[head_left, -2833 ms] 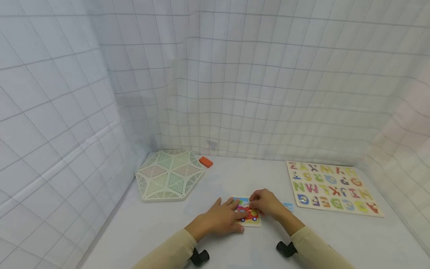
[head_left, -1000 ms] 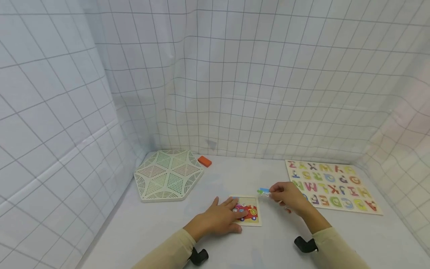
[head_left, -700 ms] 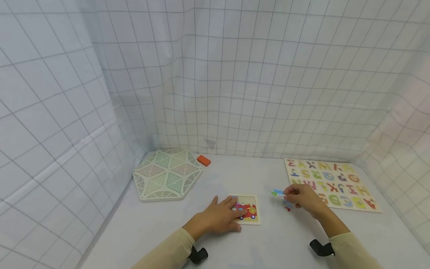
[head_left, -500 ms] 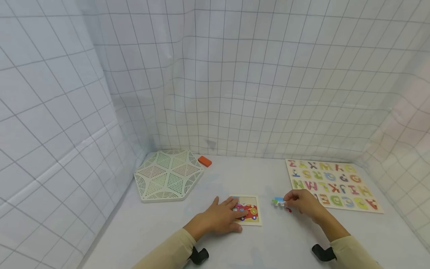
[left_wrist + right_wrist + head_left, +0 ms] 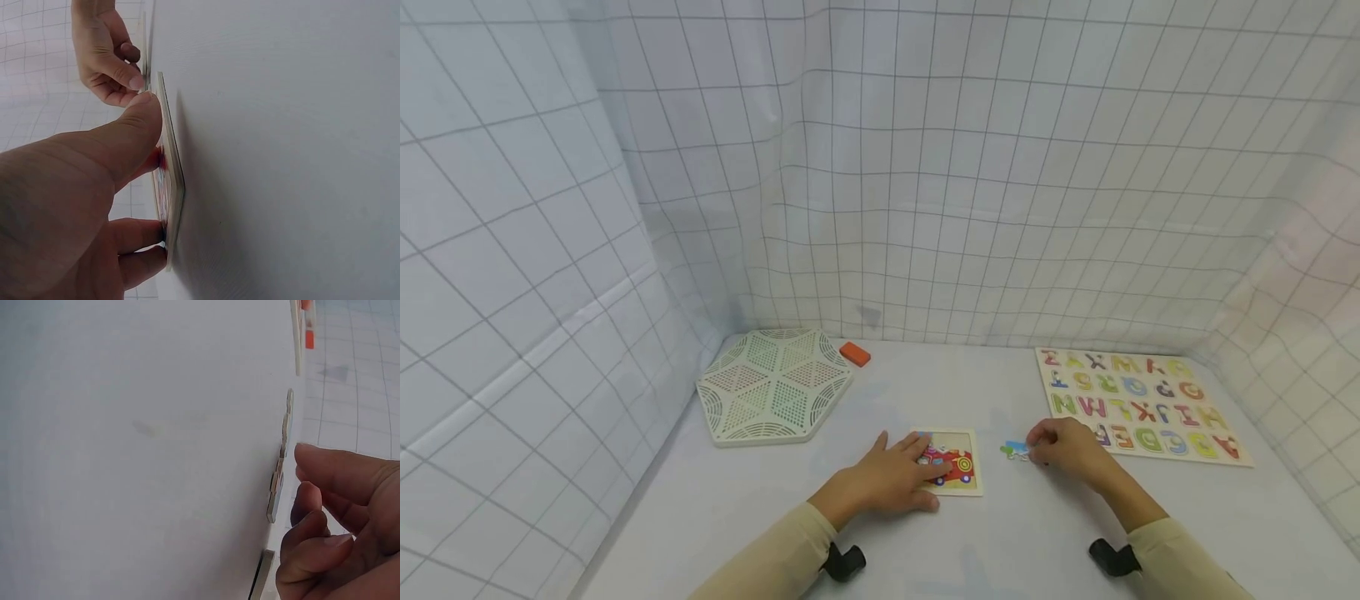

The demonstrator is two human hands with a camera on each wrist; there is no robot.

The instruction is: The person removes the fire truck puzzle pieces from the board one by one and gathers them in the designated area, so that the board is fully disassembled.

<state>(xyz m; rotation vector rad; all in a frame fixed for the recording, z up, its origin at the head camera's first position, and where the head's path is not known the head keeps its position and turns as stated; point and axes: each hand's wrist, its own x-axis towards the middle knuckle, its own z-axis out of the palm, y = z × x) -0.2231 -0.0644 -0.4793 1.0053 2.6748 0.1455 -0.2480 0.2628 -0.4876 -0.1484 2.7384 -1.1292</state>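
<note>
Resting on the small wooden puzzle (image 5: 953, 444), the left hand (image 5: 887, 481) lies with its fingers spread, several of them over the left part of the red car picture and the thumb beside the puzzle's near edge. Toward the puzzle's far side, plain wood shows within the frame.

Just right of the puzzle, apart from its frame, loose pieces (image 5: 1015, 451) with blue and green on them lie on the white table (image 5: 1000, 533). The right hand (image 5: 1067, 446) is over the right end of these pieces, its fingers curled and its fingertips just beside them; from the wrist view I can't fairly tell whether it pinches one or only hovers.

Right of the puzzle and farther back lies an alphabet board (image 5: 1131, 424), partly behind the right hand. Left of the puzzle and farther back is a pale hexagonal board (image 5: 775, 385), with an orange block (image 5: 854, 354) near its far right edge. Beyond the puzzle hangs a white checked cloth (image 5: 925, 208).
</note>
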